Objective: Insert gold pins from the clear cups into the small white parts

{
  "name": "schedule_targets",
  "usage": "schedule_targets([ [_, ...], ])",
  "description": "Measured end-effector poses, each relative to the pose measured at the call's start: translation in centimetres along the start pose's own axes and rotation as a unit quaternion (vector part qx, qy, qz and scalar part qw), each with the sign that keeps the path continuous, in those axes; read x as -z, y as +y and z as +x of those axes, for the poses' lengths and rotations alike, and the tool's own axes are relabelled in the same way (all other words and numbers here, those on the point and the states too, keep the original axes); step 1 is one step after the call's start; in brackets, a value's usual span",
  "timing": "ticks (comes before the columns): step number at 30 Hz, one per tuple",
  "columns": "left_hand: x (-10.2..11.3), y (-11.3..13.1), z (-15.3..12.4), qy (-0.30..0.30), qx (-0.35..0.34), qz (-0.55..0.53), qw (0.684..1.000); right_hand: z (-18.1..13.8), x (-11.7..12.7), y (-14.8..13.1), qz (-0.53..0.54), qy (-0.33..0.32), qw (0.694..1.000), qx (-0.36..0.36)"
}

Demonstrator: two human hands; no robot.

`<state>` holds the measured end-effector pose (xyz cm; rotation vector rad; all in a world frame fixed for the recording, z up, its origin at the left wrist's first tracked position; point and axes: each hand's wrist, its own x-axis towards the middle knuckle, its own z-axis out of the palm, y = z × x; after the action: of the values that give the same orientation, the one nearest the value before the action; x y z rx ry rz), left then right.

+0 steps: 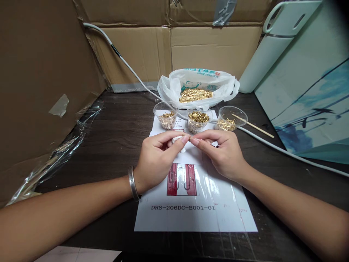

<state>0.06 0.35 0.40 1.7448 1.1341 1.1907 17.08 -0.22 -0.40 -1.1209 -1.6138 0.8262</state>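
Pinched at the fingertips, at center: a tiny gold-coloured metal part, too small for its form to be told. Left hand: closed on the part between thumb and index finger, with white, indistinct material just beside the curled fingers. Right hand: likewise closed on the part from the opposite side, thumb and index fingertips meeting those of the left. On the left wrist: a silver-coloured metal bracelet.

Beneath both hands: a white, glossy printed sheet marked "DRS-206DC-E001-01", flat on a dark wood-grain table. Just beyond the fingertips, in a row: a clear plastic left cup with small copper-gold pieces, a clear plastic middle cup with short brass-coloured pieces, and a clear plastic right cup with slender gold-coloured pieces. Near the right cup: a thin, pale wooden stick, lying aslant. Behind the cups: a white plastic bag, open, containing long gold-coloured pins.
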Motion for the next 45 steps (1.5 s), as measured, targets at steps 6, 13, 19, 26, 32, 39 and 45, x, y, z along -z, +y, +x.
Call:
schedule_targets([
  [6,-0.05,0.0,-0.02,0.0,-0.003,0.005,1.0,-0.04,0.01,0.12,0.005,0.001,1.0,-0.001],
  [13,0.01,-0.06,0.02,-0.001,0.004,0.003,1.0,0.0,0.01,0.04,0.011,0.004,1.0,-0.005],
  [19,-0.01,-0.03,0.12,0.001,0.007,0.005,1.0,-0.11,-0.19,0.16,0.01,0.012,1.0,-0.006],
  [26,-0.12,0.14,0.06,0.004,0.017,0.006,1.0,-0.22,-0.26,0.29,0.015,0.023,1.0,0.001],
  [32,-0.06,0.27,0.04,0.002,0.033,0.002,0.999,-0.27,-0.17,0.06,0.001,0.02,1.0,0.009],
  [39,0.0,0.23,0.05,0.006,0.037,0.006,0.999,-0.09,-0.1,-0.02,-0.011,0.019,1.0,0.012],
  [45,0.02,0.09,0.08,0.01,0.04,0.015,0.999,-0.27,-0.25,0.03,-0.02,0.025,0.999,0.007],
])
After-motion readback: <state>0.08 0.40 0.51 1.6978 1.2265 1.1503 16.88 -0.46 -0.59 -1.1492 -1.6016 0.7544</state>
